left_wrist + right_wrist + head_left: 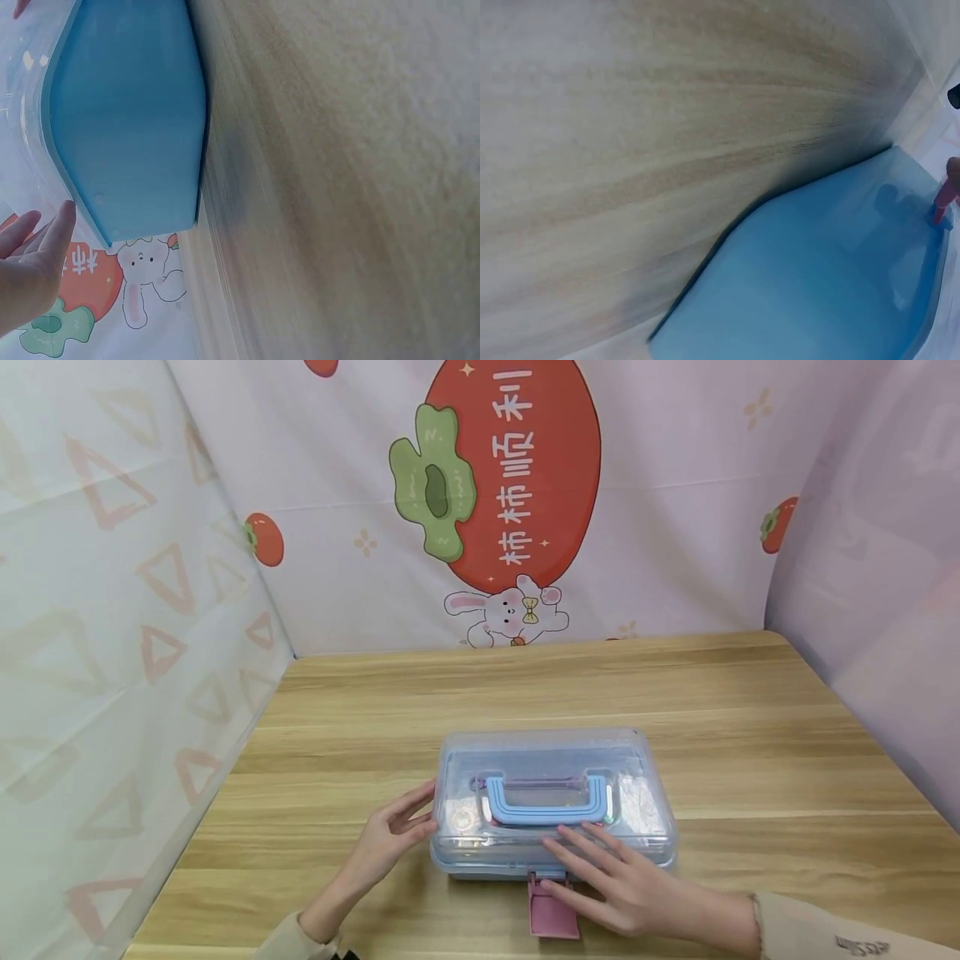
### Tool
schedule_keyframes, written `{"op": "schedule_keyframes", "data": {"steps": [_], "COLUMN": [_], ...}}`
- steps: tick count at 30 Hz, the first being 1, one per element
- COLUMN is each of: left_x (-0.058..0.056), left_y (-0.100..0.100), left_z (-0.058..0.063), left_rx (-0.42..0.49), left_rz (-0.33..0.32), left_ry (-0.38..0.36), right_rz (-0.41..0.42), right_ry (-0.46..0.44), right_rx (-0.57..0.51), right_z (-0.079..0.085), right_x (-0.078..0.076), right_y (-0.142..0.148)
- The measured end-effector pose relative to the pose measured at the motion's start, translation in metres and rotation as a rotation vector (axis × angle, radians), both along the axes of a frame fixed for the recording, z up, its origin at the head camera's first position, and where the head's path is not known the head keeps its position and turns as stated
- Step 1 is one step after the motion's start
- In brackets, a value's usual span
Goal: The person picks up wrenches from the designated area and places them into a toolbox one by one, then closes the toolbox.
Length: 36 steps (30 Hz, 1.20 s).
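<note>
A plastic storage box with a clear lid (551,753) sits on the wooden table, lid down. Its blue base (135,120) shows from the side in both wrist views. A light blue handle (547,815) lies flat on the lid, and small items show faintly through the plastic. From the front edge a pink latch (553,922) hangs unfastened. My left hand (378,852) touches the box's left end with extended fingers. Across the front of the lid, beside the latch, rest the spread fingers of my right hand (618,885).
Wood-grain tabletop (360,718) surrounds the box. A printed cloth (337,585) with a large red persimmon and a rabbit stands behind the table. More cloth hangs along the left (150,610) and right sides (885,635).
</note>
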<state>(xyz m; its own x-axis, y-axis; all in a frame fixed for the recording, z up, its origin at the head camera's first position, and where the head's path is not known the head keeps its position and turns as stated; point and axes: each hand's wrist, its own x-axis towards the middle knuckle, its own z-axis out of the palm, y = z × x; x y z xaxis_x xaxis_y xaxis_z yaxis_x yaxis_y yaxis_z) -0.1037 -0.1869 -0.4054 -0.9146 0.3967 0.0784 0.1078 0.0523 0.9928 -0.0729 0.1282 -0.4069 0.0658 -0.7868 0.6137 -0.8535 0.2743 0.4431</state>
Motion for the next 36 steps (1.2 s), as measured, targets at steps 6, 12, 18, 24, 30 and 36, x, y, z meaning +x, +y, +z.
{"op": "schedule_keyframes", "data": {"steps": [6, 12, 18, 24, 30, 36], "left_x": [-0.001, 0.0, 0.0, 0.0, -0.001, -0.001], "left_y": [0.0, 0.0, 0.001, 0.0, 0.0, 0.001], "left_z": [-0.002, -0.002, -0.001, 0.0, 0.0, -0.001], "left_rx": [0.002, 0.0, -0.007, -0.005, 0.006, 0.005], "left_rz": [0.012, 0.014, 0.023, 0.01, 0.005, 0.023], "left_ry": [-0.019, -0.009, -0.014, 0.0, -0.005, -0.028], "right_rz": [0.071, 0.126, 0.126, 0.062, -0.017, -0.083], "right_ry": [-0.083, -0.043, -0.038, -0.066, -0.115, -0.226], "right_rx": [-0.04, -0.155, -0.237, -0.288, -0.328, -0.339], "right_z": [0.003, 0.014, 0.019, 0.021, 0.022, 0.018], "right_x": [0.002, 0.001, -0.001, 0.002, 0.007, 0.013], "right_y": [0.003, -0.006, -0.011, -0.014, -0.019, -0.021]}}
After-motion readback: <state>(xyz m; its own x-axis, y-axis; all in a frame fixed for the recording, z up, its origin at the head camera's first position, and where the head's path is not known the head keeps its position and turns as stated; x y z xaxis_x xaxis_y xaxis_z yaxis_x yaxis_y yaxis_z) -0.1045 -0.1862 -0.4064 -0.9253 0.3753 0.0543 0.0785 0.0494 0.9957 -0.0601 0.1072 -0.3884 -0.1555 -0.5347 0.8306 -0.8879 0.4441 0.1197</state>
